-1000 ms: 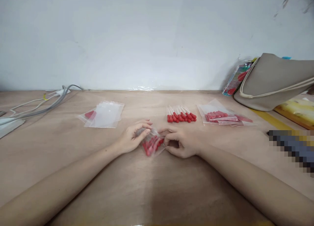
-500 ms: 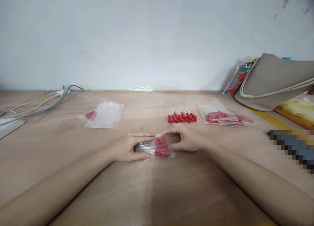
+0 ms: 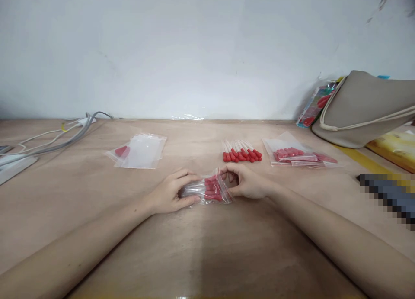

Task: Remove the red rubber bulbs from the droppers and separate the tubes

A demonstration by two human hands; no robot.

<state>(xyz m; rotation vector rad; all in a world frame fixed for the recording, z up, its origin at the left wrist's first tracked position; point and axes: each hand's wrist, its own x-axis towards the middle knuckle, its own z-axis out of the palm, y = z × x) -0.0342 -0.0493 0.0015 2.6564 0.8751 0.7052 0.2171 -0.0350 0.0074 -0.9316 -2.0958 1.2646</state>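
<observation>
A clear zip bag (image 3: 212,189) lies between my hands, holding several white sticks with red tips. The red ends point right, toward the bag's zip edge. My left hand (image 3: 177,191) grips the bag's left end, thumb on the near side and fingers on the far side. At the zip edge, my right hand (image 3: 248,181) pinches the bag with curled fingers and thumb. Just beyond my right hand lies a loose row of red-tipped white sticks (image 3: 241,153).
Flat clear bags (image 3: 144,152) are stacked at the left, one with a red mark. Filled bags (image 3: 292,155) lie at the right. Behind them are a beige drawstring bag (image 3: 356,108) and a printed package (image 3: 316,104). Grey cables (image 3: 81,128) run along the far left.
The bag's zip edge has bunched up and tilted, and its near side has risen a little. Both hands have shifted slightly while keeping hold. The view has moved a little.
</observation>
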